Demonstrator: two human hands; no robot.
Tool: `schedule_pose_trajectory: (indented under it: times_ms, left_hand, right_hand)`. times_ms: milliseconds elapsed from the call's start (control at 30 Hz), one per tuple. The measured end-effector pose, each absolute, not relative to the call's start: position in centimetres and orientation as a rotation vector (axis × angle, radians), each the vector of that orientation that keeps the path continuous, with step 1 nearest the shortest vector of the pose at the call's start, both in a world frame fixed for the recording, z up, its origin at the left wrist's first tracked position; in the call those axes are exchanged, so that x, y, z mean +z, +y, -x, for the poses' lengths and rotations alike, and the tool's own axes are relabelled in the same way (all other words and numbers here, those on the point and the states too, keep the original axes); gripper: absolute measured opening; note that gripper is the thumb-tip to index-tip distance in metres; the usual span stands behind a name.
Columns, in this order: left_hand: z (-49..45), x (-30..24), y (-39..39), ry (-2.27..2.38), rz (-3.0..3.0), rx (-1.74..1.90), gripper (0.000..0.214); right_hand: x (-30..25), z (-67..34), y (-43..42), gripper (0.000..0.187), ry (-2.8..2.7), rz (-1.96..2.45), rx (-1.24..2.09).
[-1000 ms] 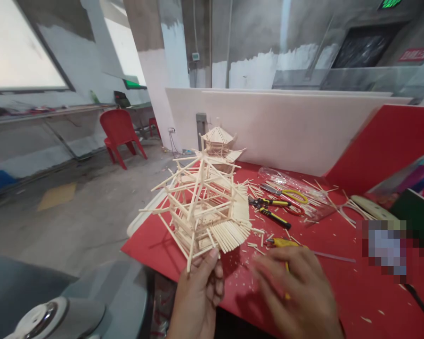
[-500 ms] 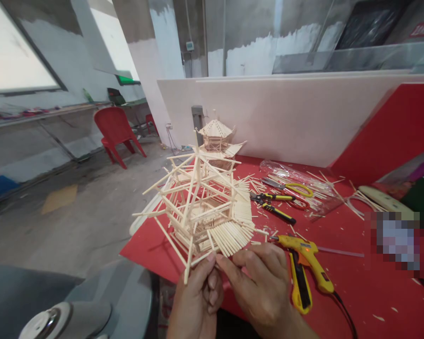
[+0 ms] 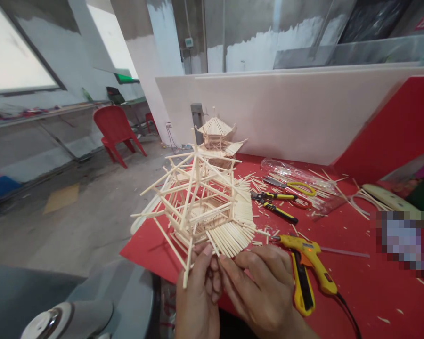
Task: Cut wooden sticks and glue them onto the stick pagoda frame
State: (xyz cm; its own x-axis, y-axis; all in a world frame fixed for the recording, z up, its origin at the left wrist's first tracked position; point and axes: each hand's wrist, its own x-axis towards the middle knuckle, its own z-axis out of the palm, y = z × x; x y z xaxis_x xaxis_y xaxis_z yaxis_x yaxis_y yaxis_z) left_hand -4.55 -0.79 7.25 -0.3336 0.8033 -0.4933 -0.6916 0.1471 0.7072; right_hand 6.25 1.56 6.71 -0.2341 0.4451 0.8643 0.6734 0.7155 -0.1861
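Observation:
A pavilion model (image 3: 197,188) built from thin wooden sticks stands at the front of the red table. Its lower roof has a fan of sticks (image 3: 231,238) laid side by side on the near right. At the near eave, my left hand (image 3: 199,287) is closed, thumb and fingers pinching a thin wooden stick (image 3: 213,242) beside the fan. My right hand (image 3: 261,282) is closed too, its thumb and index finger at that stick's near end. The fingers partly hide the stick and the eave under it.
Right of my hands lie a yellow glue gun (image 3: 307,256) and a yellow utility knife (image 3: 303,287). Farther back are pliers (image 3: 273,202), scissors (image 3: 293,186) and bagged sticks (image 3: 304,181). A second, roofed pavilion model (image 3: 217,136) stands behind. A grey cylinder (image 3: 70,318) is at lower left.
My left thumb and fingers have shifted slightly up and left along the eave. My right hand stays close to the same spot, and the view has moved a little.

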Motion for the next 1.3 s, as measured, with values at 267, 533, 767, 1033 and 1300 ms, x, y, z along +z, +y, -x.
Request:
schedule_pose_trajectory:
  times_ms: [267,533,767,1033,1300]
  left_hand:
    - [3.8,7.8,-0.1,1.180,-0.075,1.609,0.020]
    - [3.8,8.2,-0.1,1.217,-0.110,1.571,0.020]
    - [3.5,8.6,0.1,1.278,-0.070,1.613,0.025]
    - [3.4,8.5,0.4,1.288,-0.071,1.599,0.032]
    - [3.5,8.3,0.4,1.262,-0.089,1.587,0.032]
  right_hand:
    - [6.8,-6.3,1.6,0.007,-1.882,0.857,-0.231]
    - [6.7,-6.5,1.8,0.010,-1.861,0.837,-0.126]
    - [6.5,-6.8,2.2,0.008,-1.821,0.897,-0.005]
    - [5.8,-7.4,2.2,0.020,-1.803,0.895,-0.023]
    - [5.7,-7.4,2.4,0.014,-1.774,0.897,0.021]
